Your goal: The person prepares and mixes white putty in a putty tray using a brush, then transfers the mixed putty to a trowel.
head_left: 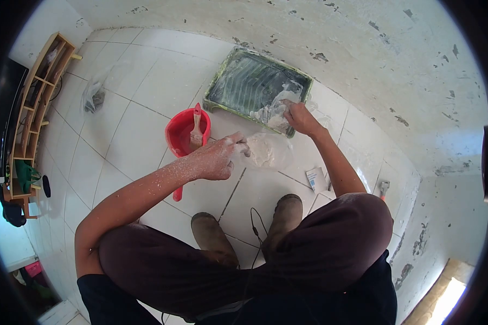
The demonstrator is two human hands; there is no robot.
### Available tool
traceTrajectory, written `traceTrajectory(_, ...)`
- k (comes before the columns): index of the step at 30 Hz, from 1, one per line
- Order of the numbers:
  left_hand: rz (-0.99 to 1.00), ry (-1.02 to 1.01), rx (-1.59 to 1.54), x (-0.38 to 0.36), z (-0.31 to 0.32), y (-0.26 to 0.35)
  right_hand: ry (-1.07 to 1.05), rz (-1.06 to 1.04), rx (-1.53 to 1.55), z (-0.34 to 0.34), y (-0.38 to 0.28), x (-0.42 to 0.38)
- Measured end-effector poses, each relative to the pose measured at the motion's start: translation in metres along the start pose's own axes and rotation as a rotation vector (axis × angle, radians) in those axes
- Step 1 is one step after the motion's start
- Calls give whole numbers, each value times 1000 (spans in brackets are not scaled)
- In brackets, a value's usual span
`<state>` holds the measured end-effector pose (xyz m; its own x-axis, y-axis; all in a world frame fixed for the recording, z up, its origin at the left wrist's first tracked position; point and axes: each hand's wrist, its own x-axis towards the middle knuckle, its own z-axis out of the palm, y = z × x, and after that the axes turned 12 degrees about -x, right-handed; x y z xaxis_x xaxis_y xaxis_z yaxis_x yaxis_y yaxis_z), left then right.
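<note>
My left hand point(219, 157), dusted with white powder, is closed at the left edge of a clear plastic bag point(268, 151) of white powder on the floor. The fingers seem to pinch the bag's edge. My right hand point(302, 117) is closed over the near right corner of a dark paint tray point(238, 81). White powder point(274, 112) lies heaped in that corner, under and beside the fingers; what they grip I cannot make out. Left of the bag stands a red dipper point(180, 132), with a paintbrush point(196, 130) leaning inside, bristles down.
A small printed packet point(315, 179) lies right of my boots point(287, 214). A scraper point(384, 188) is near the right wall. Crumpled plastic point(94, 97) lies on the tiles at left, before a wooden shelf unit point(38, 103). A black cord point(256, 225) hangs between my legs.
</note>
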<state>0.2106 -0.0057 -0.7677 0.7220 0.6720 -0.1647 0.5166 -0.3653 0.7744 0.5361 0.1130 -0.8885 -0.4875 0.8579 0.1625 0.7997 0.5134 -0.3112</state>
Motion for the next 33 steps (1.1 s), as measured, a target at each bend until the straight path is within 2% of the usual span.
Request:
traceTrajectory(2, -19, -9, -80, 1, 1, -5, 10, 0, -68, 0, 0, 0)
traceTrajectory(4, -37, -16, -162, 1, 1, -5, -182, 84, -139, -1, 2, 4)
traceTrajectory(5, -59, -29, -92, 0, -3, 4, -182, 83, -140, -3, 1, 4)
traceTrajectory(7, -80, -43, -21, 0, -6, 8, -167, 132, 112, -6, 0, 4)
traceTrajectory(8, -60, -32, -18, 0, -4, 6, -167, 132, 112, -6, -1, 3)
traceTrajectory(10, -39, -22, -16, 1, -1, 0, 62, -30, 60, -6, -2, 1)
traceTrajectory(12, -48, -25, -150, 3, -1, -2, 103, -51, 67, -5, -3, 4)
traceTrajectory(14, -62, -33, -114, 1, -3, 2, 144, -74, 75, -4, -6, 6)
traceTrajectory(16, -75, -41, -78, 1, -5, 7, -65, 121, 6, -3, -8, 4)
traceTrajectory(20, -52, -39, -21, 1, -6, 6, -93, 48, -34, 6, -2, 5)
traceTrajectory(22, -42, -33, -33, 1, -5, 3, 60, 19, 107, 4, -6, 3)
traceTrajectory(26, -59, -83, -50, 3, -8, 4, 51, 25, 35, 10, 1, 1)
traceTrajectory(28, -28, -89, -38, 3, -7, 2, 225, -53, 82, 0, -13, 2)
traceTrajectory(29, -9, -68, -37, 3, -6, 2, 224, -52, 84, 0, -12, 2)
traceTrajectory(31, 10, -46, -34, 3, -5, 1, -97, 154, -53, -1, -9, 4)
traceTrajectory(32, -11, -57, -29, 3, -5, 2, -96, 153, -53, 1, -7, 2)
traceTrajectory(33, -32, -68, -23, 3, -6, 3, 22, 73, -13, 4, -6, 1)
